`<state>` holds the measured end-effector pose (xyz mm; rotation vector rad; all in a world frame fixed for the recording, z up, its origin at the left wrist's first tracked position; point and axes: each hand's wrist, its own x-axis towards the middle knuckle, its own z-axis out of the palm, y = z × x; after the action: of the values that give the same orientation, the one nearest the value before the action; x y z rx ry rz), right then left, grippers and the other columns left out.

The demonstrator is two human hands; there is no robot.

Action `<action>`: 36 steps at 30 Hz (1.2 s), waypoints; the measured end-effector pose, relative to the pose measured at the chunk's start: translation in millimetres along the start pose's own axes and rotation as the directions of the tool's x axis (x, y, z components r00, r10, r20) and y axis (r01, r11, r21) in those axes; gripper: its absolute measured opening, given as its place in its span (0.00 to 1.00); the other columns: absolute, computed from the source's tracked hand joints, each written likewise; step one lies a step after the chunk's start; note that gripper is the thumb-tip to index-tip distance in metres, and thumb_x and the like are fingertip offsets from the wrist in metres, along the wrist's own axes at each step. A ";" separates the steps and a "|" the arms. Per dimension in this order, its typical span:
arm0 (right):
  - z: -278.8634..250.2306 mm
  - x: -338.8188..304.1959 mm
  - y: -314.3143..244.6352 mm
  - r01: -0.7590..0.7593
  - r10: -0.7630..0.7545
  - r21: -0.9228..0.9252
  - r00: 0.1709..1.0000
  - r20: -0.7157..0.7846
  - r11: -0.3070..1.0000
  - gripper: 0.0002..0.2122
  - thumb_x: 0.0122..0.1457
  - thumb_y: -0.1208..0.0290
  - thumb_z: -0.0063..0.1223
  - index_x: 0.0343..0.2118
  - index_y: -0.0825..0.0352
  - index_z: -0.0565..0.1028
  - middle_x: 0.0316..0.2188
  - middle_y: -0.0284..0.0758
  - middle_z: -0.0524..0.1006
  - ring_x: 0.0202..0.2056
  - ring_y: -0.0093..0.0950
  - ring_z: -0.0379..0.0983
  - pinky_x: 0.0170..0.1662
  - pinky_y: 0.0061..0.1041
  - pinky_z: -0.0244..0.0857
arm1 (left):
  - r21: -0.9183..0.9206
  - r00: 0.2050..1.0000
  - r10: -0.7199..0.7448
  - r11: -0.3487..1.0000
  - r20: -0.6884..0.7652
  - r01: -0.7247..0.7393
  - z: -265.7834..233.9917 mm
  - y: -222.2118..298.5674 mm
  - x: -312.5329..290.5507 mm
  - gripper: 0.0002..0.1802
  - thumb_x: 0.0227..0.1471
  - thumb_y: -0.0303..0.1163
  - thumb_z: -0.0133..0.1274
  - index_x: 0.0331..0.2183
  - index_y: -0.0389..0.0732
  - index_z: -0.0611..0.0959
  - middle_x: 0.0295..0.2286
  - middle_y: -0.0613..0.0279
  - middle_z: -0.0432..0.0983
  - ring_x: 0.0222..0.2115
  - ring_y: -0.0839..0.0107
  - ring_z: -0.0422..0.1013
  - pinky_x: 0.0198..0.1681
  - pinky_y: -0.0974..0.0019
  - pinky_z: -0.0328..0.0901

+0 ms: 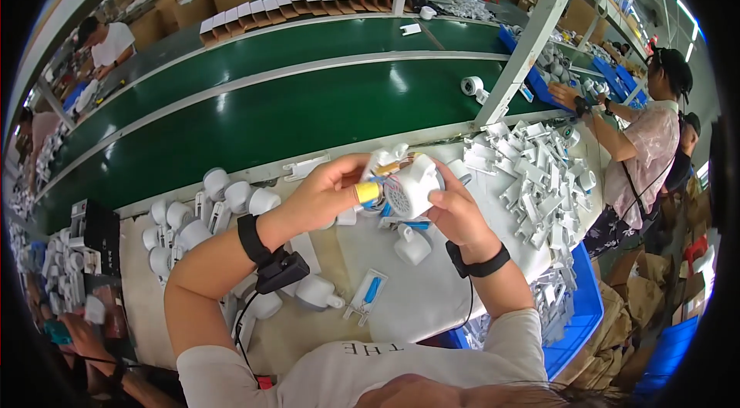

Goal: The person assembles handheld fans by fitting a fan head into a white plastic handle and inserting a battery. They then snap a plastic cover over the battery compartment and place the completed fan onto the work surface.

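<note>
Here's the white grilled housing [408,193], up above the worktable [420,304], the right hand [460,214] closed firmly round its side, thumb on the shell! The left hand [324,188] pinches the wired white part [379,164] just beside it. Right below the grip lies another white housing [413,246]; off to the right, heaped white brackets [532,184]; beyond, the green conveyor belt [308,111].

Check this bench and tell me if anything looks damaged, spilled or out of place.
Nothing looks plainly damaged or spilled. The white parts right of the right hand lie in a jumbled heap, untidy against the neat row of cartons, though that may be normal here.
</note>
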<state>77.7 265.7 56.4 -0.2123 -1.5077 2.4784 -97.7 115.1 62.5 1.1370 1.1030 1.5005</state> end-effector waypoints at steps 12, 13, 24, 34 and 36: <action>11.0 9.7 25.0 0.025 -0.066 -0.353 0.992 -0.104 0.935 0.34 0.43 0.73 0.60 0.53 0.67 0.54 0.41 0.38 0.68 0.37 0.25 0.70 0.36 0.23 0.68 | -0.219 0.954 -0.122 0.974 -0.274 0.062 12.6 9.0 -28.8 0.21 0.53 0.28 0.44 0.48 0.44 0.59 0.38 0.58 0.68 0.24 0.74 0.68 0.21 0.72 0.63; 7.7 6.7 20.2 0.121 -0.170 -0.334 0.978 -0.122 0.935 0.34 0.41 0.80 0.60 0.53 0.67 0.56 0.43 0.37 0.67 0.43 0.26 0.66 0.45 0.26 0.63 | -0.070 0.967 -0.044 0.997 -0.252 0.027 16.5 8.6 -30.6 0.20 0.54 0.31 0.44 0.48 0.45 0.60 0.37 0.57 0.68 0.21 0.75 0.67 0.17 0.76 0.59; -2.6 1.1 -14.6 0.254 -0.248 -0.444 0.966 0.071 0.859 0.38 0.40 0.79 0.63 0.55 0.66 0.55 0.50 0.35 0.63 0.51 0.29 0.60 0.53 0.28 0.54 | -0.065 0.970 -0.230 0.972 -0.072 0.226 12.9 1.6 -19.4 0.12 0.52 0.29 0.36 0.38 0.35 0.67 0.31 0.53 0.71 0.25 0.69 0.71 0.25 0.67 0.67; -8.8 3.0 5.3 0.504 -0.487 -0.657 0.842 0.231 0.560 0.37 0.40 0.80 0.63 0.54 0.61 0.54 0.47 0.36 0.64 0.47 0.30 0.64 0.50 0.29 0.59 | 0.020 0.953 -0.201 0.977 -0.228 0.211 20.7 -4.6 -13.3 0.09 0.46 0.28 0.46 0.30 0.32 0.70 0.22 0.56 0.72 0.18 0.74 0.69 0.19 0.71 0.64; -12.7 2.0 9.3 0.501 -0.482 -0.634 0.847 0.222 0.589 0.37 0.40 0.80 0.63 0.54 0.61 0.54 0.47 0.36 0.64 0.48 0.30 0.63 0.50 0.30 0.59 | 0.004 0.946 -0.235 0.970 -0.224 0.242 21.4 0.3 -12.2 0.09 0.46 0.28 0.45 0.30 0.32 0.70 0.22 0.56 0.73 0.18 0.74 0.69 0.19 0.71 0.64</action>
<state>77.8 273.0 42.3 0.1244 -2.0786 1.4254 -75.1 105.7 64.6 0.8350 1.3696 1.4455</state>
